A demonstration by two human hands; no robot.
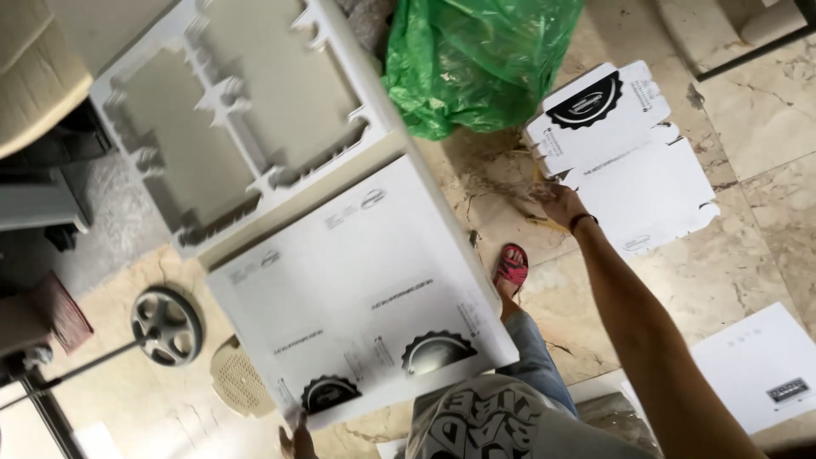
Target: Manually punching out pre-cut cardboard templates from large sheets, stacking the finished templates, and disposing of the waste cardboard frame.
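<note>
Cardboard flat point(625, 157), white and lying far right on the marble floor point(748, 246), is gripped at its near-left edge by the right hand point(561, 204), while the left hand point(297, 442) steadies the big white box point(357, 289), fingers hidden.

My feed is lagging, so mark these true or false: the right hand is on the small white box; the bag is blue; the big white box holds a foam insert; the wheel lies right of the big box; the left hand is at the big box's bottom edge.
1. The right hand is on the small white box: true, it touches the box's lower corner.
2. The bag is blue: false, it is green.
3. The big white box holds a foam insert: true.
4. The wheel lies right of the big box: false, it lies to its left.
5. The left hand is at the big box's bottom edge: true.
</note>
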